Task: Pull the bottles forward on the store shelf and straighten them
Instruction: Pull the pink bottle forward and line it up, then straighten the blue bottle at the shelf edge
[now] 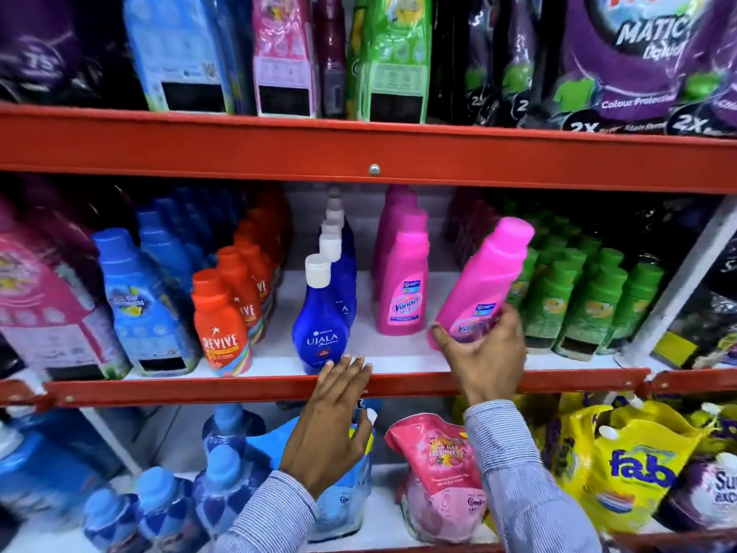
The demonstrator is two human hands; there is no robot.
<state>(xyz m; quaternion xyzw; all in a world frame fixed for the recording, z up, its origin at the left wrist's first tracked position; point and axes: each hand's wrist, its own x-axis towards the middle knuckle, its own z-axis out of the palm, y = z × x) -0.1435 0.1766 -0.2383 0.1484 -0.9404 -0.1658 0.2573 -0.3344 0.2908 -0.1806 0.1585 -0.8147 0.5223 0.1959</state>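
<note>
Bottles on the middle white shelf board (399, 363), behind its red metal front rail (418, 383). We note a bright pink plastic bottle with a pink cap (482, 281) tilted to the right, its base lifted at the shelf front, held in the right hand (484, 353): thumb on the lower left side, fingers wrapped over the label. Label detail under the fingers is blurred.

Just left of it stands an upright pink Vanish bottle (402, 289), heading a row that runs to the back. Bare white board shows between the two pink bottles.

Further left, a deep blue Ujala bottle with a white cap (321, 321) stands upright at the front edge, more of its kind lined up behind. The left hand (331, 429) is spread flat, holding nothing, fingertips (347, 363) over the rail at the blue bottle's base; we cannot tell if they touch it.

Green-capped green bottles (578, 301) crowd the right of the tilted bottle; orange Revive bottles (223, 321) sit left of the blue row.
</note>
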